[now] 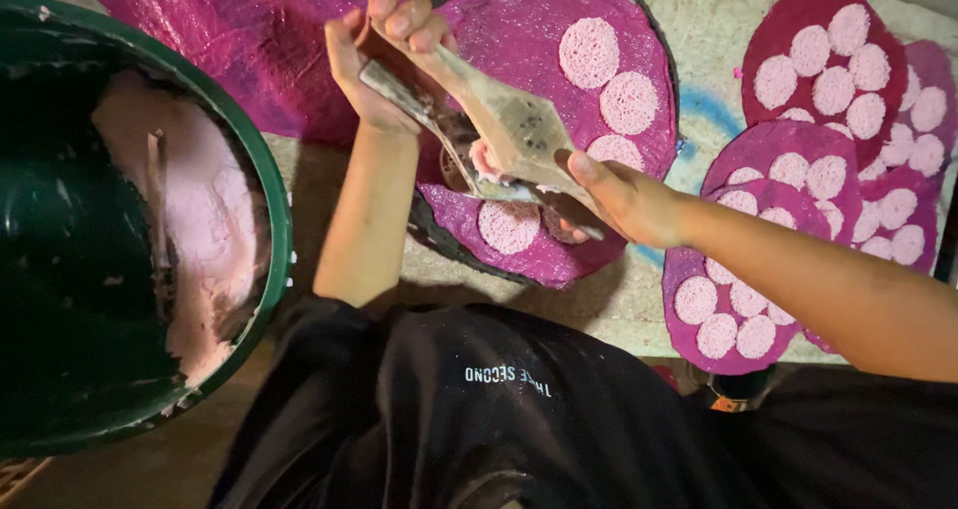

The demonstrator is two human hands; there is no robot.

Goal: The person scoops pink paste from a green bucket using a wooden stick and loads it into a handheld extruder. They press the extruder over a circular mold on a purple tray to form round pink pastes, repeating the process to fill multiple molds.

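A wooden press (519, 130) is gripped at its upper handles by the left hand (384, 55) and lower down by the right hand (619, 200), above a round magenta mat (559, 30) dotted with pink discs (589, 52). The press's lower end is hidden. A green tub (269, 180) of pink dough (210, 220) sits left.

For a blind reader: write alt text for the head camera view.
Seen from above, a person's left hand and right hand work flat wooden paddles over a round magenta tray holding pale pink discs. A green bucket of pink paste stands at left; more filled magenta trays lie at right.
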